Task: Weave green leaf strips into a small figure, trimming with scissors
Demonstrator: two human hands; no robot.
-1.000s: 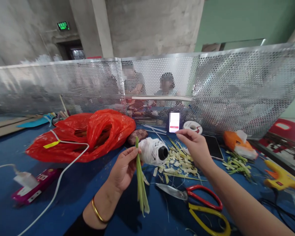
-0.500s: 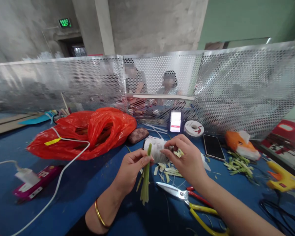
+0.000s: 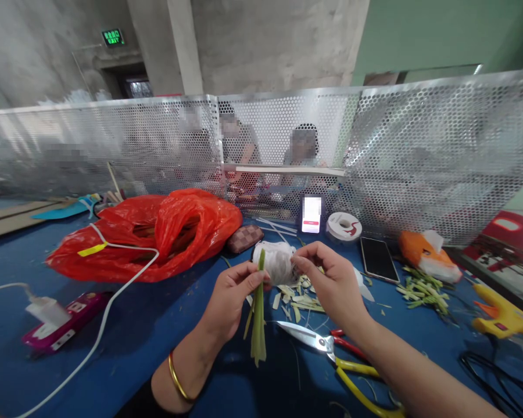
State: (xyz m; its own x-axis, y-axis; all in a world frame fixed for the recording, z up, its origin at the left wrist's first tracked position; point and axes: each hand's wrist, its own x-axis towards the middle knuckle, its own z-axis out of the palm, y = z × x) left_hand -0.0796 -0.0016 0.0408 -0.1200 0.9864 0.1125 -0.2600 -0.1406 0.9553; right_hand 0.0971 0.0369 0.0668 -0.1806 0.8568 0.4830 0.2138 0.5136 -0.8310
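My left hand (image 3: 235, 296) pinches a bundle of green leaf strips (image 3: 258, 325) between thumb and fingers. The strips hang down below the hand, with a short tip sticking up above the thumb. My right hand (image 3: 329, 278) is closed in a pinch at the right side of a spool of white thread (image 3: 275, 260). Whatever lies between those fingertips is too small to make out. The spool rests on the blue table just behind both hands. Pale green leaf scraps (image 3: 303, 299) are scattered below it. Yellow-handled scissors (image 3: 322, 343) lie under my right forearm.
A red plastic bag (image 3: 157, 238) and a purple power strip (image 3: 67, 322) with a white cable are on the left. Behind the hands stand a lit phone (image 3: 311, 213) and a ribbon roll (image 3: 344, 226). A dark phone (image 3: 379, 259), cut stems (image 3: 425, 290) and a yellow glue gun (image 3: 501, 313) lie right.
My right hand has shifted slightly, its fingertips now pinched closer together beside the spool. My left hand has moved a little to the left and still holds the leaf strips.
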